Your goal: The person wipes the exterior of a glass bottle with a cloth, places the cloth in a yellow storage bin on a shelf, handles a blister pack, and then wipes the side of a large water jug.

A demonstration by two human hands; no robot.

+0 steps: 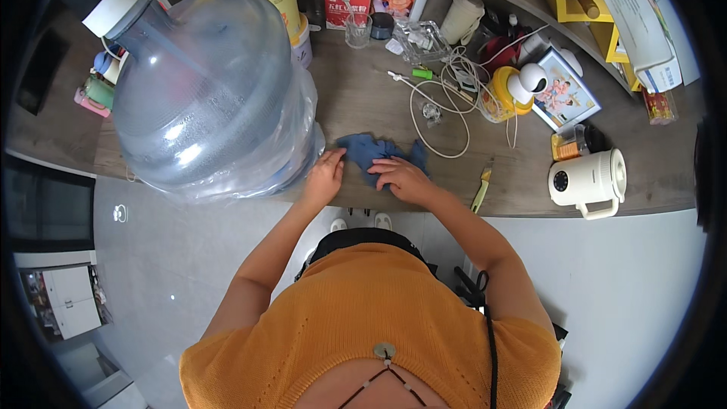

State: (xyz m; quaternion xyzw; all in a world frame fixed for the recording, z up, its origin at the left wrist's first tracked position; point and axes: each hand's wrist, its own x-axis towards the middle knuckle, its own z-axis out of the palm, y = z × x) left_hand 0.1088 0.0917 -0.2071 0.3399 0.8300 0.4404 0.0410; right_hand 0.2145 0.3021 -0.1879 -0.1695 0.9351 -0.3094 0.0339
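At the near edge of the tabletop (522,193), the right hand (404,182) rests with fingers spread on the blue cloth (367,150); the left hand (326,174) has bent fingers at its left end, and whether they pinch it I cannot tell. To work it well, I'd smooth the folds with flat fingers, using both hands, 1 at each end. The cloth looks soft, matte and rumpled, lying right of the big clear bottle (212,106) and short of the white cable loop (454,156) farther off.
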